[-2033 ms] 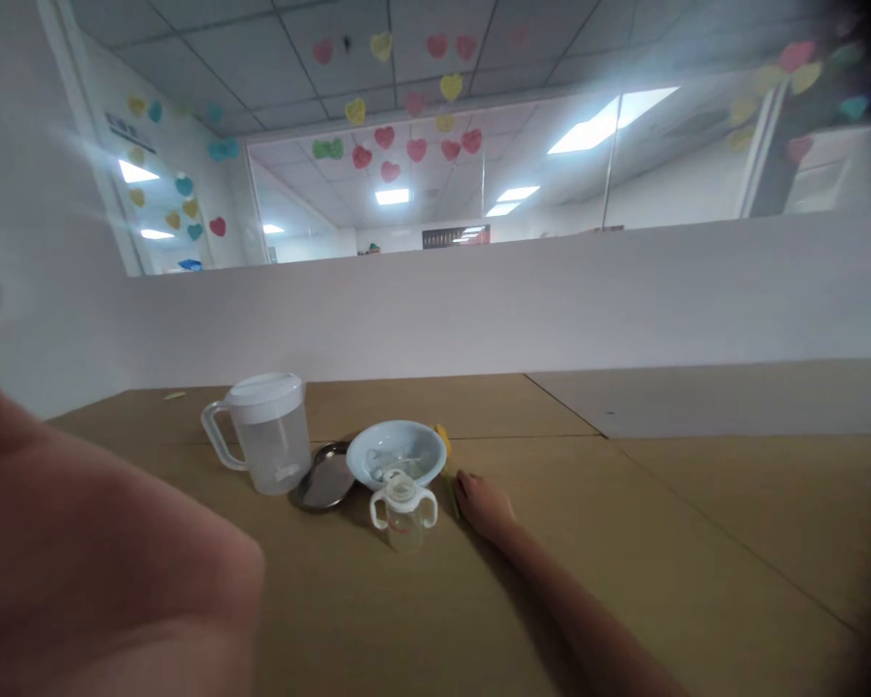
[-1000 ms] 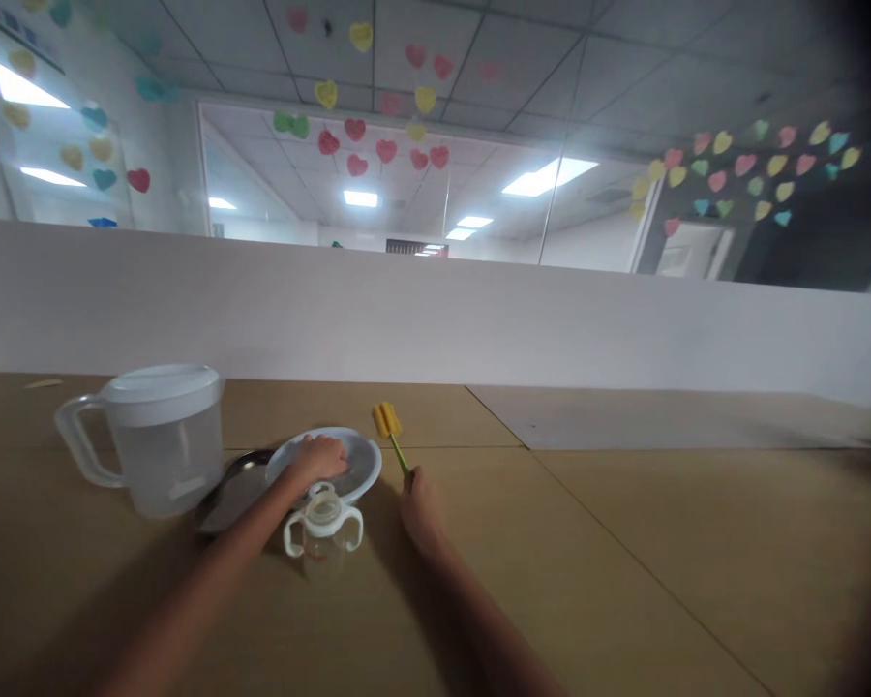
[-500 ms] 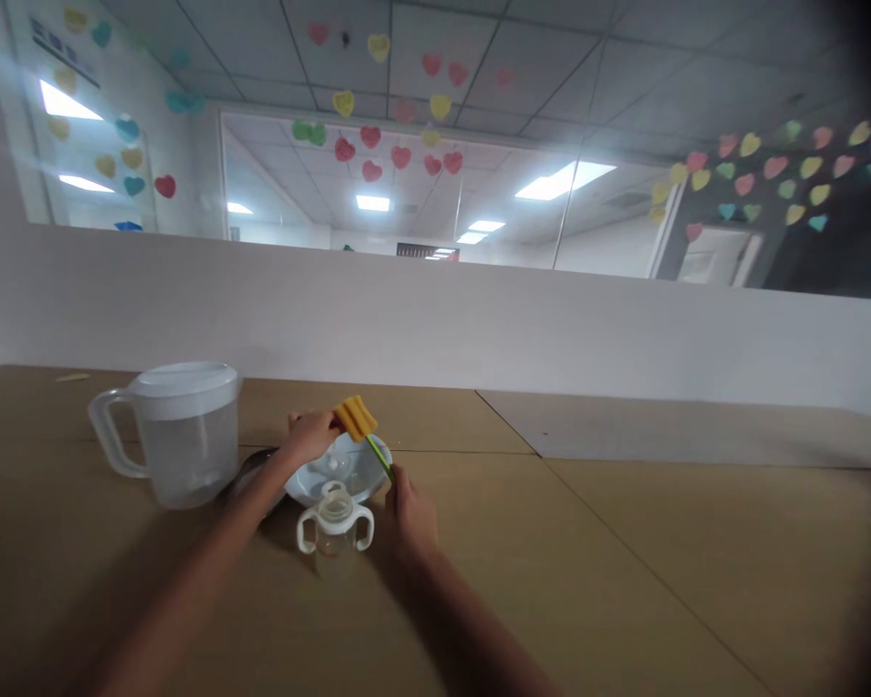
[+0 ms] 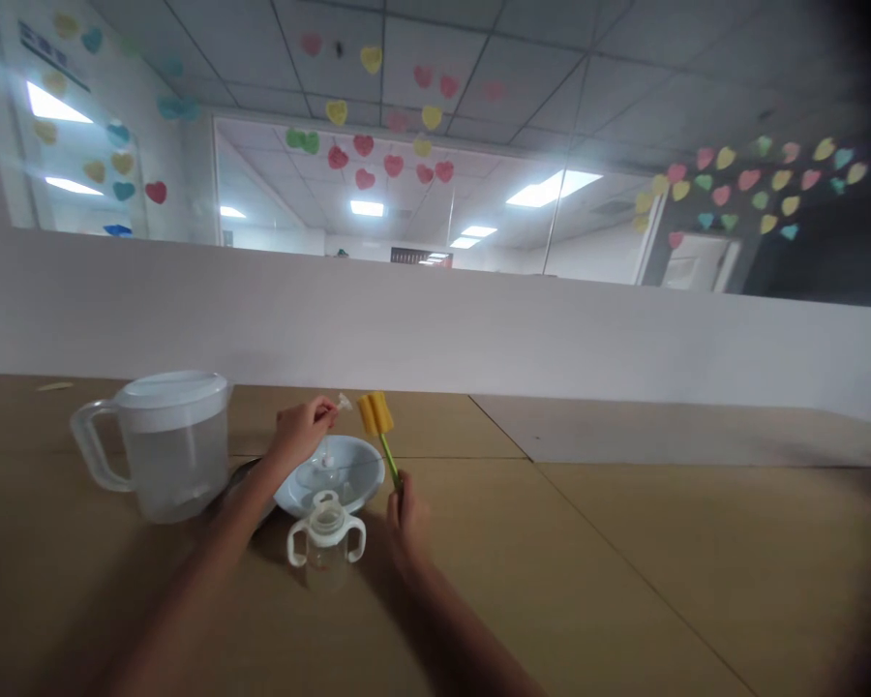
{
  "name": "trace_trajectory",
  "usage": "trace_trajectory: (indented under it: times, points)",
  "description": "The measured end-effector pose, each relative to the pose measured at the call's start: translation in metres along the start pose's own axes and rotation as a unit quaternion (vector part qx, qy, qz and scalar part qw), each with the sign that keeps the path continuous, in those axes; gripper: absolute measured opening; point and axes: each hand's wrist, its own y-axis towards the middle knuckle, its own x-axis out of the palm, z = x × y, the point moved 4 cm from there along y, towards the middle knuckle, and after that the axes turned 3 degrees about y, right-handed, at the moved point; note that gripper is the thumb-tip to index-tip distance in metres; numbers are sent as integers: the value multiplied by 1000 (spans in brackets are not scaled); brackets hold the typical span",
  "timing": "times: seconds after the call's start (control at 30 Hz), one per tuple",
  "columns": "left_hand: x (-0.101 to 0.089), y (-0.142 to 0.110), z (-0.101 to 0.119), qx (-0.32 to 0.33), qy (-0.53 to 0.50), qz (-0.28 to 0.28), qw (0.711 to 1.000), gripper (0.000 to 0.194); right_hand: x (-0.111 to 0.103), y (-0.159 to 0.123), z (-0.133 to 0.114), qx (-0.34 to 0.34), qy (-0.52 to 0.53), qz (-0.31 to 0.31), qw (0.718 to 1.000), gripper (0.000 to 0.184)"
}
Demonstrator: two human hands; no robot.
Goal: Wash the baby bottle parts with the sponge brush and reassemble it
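Left hand [image 4: 303, 430] pinches small translucent piece [image 4: 345, 402]; right hand [image 4: 410, 521] clasps green-handled yellow brush [image 4: 375, 413].

Heart stickers [image 4: 393, 166] on glass [image 4: 500, 184] above white wall [image 4: 435, 334]

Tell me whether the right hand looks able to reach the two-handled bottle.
Probably yes: the two-handled bottle stands beside the right hand with nothing between them, though its fingers are around the sponge brush, which may hinder gripping.

Head-worn view, facing forward and down at hands [image 4: 355, 469].
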Motion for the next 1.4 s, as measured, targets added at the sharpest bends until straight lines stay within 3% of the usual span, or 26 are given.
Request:
trace_trajectory:
  times: [0.2,0.43,0.63,0.93,1.23,1.4]
  points:
    - [10,0,3,2,8,-31,999,28,-1,-3,-7,-11,-2,-47,999,34]
    - [11,-6,22,51,52,-67,995,33,-6,-1,4,21,16,-34,999,41]
    - [4,-8,20,45,75,-41,995,25,-9,-5,12,45,2,-62,997,44]
    - [-4,-7,19,44,70,-63,995,18,-7,-7,6,8,-2,-50,999,42]
    - [-11,-6,21,55,53,-68,995,37,-12,-5,-4,-29,2,-81,996,34]
    - [-18,-9,21,81,54,-56,994,27,-12,-4,-10,-52,13,-80,995,39]
